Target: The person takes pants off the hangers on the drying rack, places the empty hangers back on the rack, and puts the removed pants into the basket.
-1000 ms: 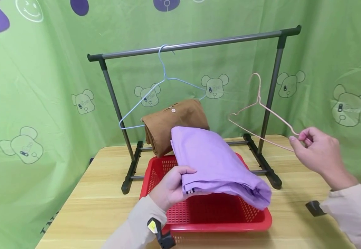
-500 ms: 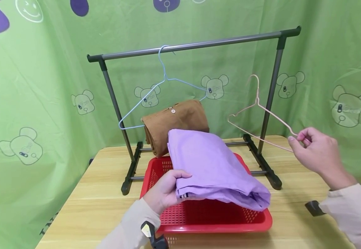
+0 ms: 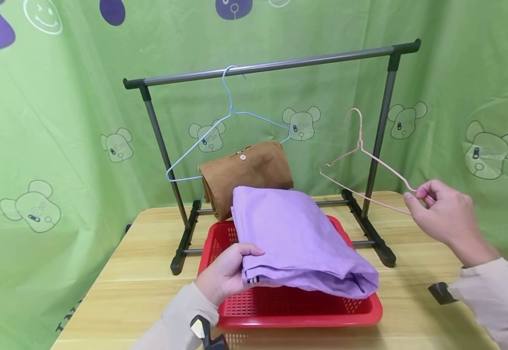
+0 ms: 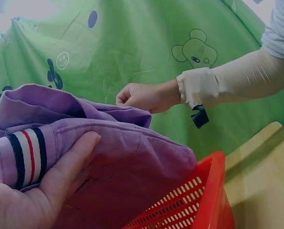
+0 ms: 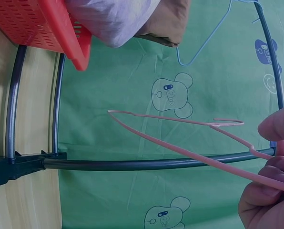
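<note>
My left hand (image 3: 229, 270) grips the near left corner of a folded lilac garment (image 3: 297, 233), its thumb on top. In the left wrist view a striped band (image 4: 27, 157) shows on the garment beside the fingers. The lilac bundle is over a red basket (image 3: 299, 321). Out to the right, my right hand (image 3: 446, 211) pinches one end of a pink hanger (image 3: 360, 146), whose hook points up. A blue hanger (image 3: 232, 109) hangs from the rack's bar, with a folded brown garment (image 3: 249, 170) over its lower wire.
A dark metal rack (image 3: 280, 64) stands on the wooden table (image 3: 135, 257), its feet either side of the basket. Green patterned cloth (image 3: 61, 121) hangs behind and around the table.
My left hand and the lilac garment have moved a little down and to the left. The pink hanger and right hand have shifted only slightly left and down.
</note>
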Action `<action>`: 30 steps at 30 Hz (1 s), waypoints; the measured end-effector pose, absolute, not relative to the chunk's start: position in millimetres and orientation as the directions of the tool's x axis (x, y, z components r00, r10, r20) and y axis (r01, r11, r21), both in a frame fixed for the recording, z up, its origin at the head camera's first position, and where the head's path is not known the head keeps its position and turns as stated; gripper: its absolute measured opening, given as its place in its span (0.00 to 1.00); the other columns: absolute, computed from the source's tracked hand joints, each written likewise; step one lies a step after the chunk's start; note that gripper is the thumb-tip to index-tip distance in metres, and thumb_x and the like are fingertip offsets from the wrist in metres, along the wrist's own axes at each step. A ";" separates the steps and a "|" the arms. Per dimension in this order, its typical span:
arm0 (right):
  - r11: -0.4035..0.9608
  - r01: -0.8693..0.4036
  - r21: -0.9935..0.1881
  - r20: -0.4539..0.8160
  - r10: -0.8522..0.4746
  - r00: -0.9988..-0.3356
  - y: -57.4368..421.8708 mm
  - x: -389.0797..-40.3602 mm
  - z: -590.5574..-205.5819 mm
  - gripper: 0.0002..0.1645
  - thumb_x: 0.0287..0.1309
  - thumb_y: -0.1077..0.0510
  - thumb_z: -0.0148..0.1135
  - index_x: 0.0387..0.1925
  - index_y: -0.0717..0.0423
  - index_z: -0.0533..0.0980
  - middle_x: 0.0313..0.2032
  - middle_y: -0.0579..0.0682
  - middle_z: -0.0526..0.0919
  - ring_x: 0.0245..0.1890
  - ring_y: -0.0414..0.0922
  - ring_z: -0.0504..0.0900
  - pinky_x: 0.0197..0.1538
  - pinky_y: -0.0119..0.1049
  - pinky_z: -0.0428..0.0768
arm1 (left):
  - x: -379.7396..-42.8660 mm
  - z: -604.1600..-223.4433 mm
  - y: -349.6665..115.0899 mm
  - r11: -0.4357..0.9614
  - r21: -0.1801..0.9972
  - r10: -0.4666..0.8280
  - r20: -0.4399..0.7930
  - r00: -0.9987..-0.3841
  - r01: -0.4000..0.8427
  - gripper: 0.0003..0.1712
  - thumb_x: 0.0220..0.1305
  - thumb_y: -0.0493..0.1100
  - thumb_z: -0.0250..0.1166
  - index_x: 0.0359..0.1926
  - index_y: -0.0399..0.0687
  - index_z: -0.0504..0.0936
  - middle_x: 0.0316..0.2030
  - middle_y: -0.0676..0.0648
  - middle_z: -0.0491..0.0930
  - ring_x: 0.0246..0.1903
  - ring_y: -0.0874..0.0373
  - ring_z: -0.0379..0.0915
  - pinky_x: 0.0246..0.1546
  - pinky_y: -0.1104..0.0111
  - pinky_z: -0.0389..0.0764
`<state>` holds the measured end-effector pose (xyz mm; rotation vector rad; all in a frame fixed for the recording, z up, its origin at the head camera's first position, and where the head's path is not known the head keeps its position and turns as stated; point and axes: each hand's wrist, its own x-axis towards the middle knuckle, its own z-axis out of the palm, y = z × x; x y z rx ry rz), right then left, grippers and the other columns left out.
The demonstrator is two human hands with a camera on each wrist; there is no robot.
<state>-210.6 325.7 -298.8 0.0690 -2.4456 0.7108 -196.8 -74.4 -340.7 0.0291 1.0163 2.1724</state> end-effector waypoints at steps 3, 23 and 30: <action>0.854 -0.208 -0.477 0.558 0.112 -0.823 325.6 -210.8 -298.7 0.14 0.63 0.52 0.59 0.31 0.58 0.71 0.22 0.51 0.70 0.20 0.46 0.65 0.26 0.39 0.62 | -195.6 -341.0 -76.8 -0.419 0.672 0.620 -0.280 -0.733 -0.610 0.09 0.65 0.32 0.44 0.45 0.33 0.63 0.40 0.39 0.76 0.43 0.50 0.79 0.59 0.51 0.67; 0.849 -0.211 -0.485 0.569 0.123 -0.813 327.0 -210.9 -299.0 0.14 0.62 0.52 0.60 0.29 0.58 0.71 0.21 0.51 0.71 0.20 0.45 0.65 0.28 0.39 0.61 | -191.0 -352.8 -90.4 -0.377 0.679 0.574 -0.362 -0.734 -0.630 0.11 0.63 0.31 0.47 0.45 0.32 0.60 0.41 0.35 0.72 0.41 0.45 0.80 0.53 0.50 0.73; 0.849 -0.211 -0.484 0.568 0.121 -0.814 327.5 -211.1 -299.2 0.14 0.62 0.52 0.60 0.29 0.58 0.71 0.21 0.51 0.71 0.20 0.45 0.65 0.27 0.38 0.61 | -190.6 -360.3 -93.1 -0.347 0.698 0.544 -0.394 -0.740 -0.627 0.10 0.61 0.31 0.47 0.44 0.31 0.62 0.38 0.37 0.73 0.38 0.49 0.79 0.52 0.51 0.76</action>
